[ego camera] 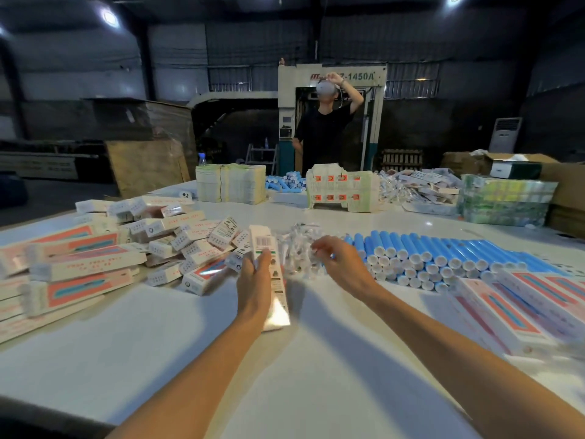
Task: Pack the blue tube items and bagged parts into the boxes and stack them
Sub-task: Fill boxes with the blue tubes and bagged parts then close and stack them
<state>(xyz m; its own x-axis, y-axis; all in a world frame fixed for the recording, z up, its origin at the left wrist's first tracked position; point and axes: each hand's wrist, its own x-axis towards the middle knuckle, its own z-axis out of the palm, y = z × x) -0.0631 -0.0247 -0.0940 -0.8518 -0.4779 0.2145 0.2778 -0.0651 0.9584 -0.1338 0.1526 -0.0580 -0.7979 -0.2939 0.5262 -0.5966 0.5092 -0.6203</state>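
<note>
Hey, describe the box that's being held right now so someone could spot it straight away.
On the white table, look between the heap of boxes at left and the clear bagged parts mid-table. The box is the only one gripped by the left hand, pointing away with its barcode side up.

At 12 o'clock of the right hand, its fingertips are blurring into the clear bagged parts, so a pinch cannot be told. The left hand is covering part of the long box it is gripping. At 3 o'clock, boxes are smearing and running off the edge, their print showing too small to read.
</note>
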